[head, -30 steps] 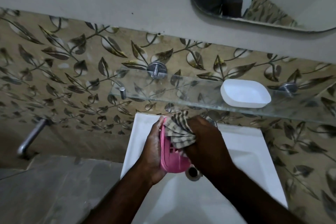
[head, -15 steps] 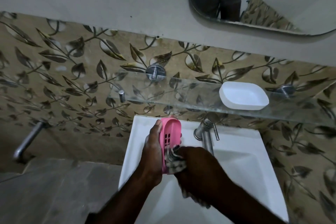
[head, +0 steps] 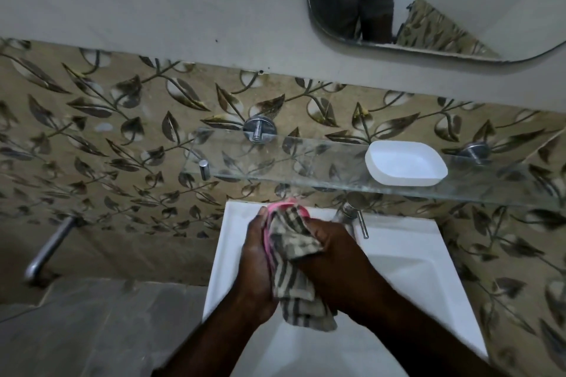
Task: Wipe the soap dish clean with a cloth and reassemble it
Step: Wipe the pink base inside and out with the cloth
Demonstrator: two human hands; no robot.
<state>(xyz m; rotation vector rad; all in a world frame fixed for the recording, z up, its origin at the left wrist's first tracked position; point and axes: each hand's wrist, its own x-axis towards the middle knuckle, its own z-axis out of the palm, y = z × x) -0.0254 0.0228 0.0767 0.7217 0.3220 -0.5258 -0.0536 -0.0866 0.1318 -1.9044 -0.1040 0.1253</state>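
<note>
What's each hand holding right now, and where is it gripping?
The left hand grips the pink soap dish insert along its left edge. The right hand holds the striped cloth bunched against it.

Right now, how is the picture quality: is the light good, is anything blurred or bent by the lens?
Head view: dim, flat light, so both hands and forearms look very dark; the white soap dish base and washbasin stand out bright. Wide-angle lens bends the glass shelf and mirror edges. The striped cloth is slightly soft; the pink soap dish insert is mostly covered.

Pink tray (head: 286, 203) upright, mostly under striped cloth (head: 291, 257); white dish base (head: 405, 163) on glass shelf (head: 275, 168).
</note>
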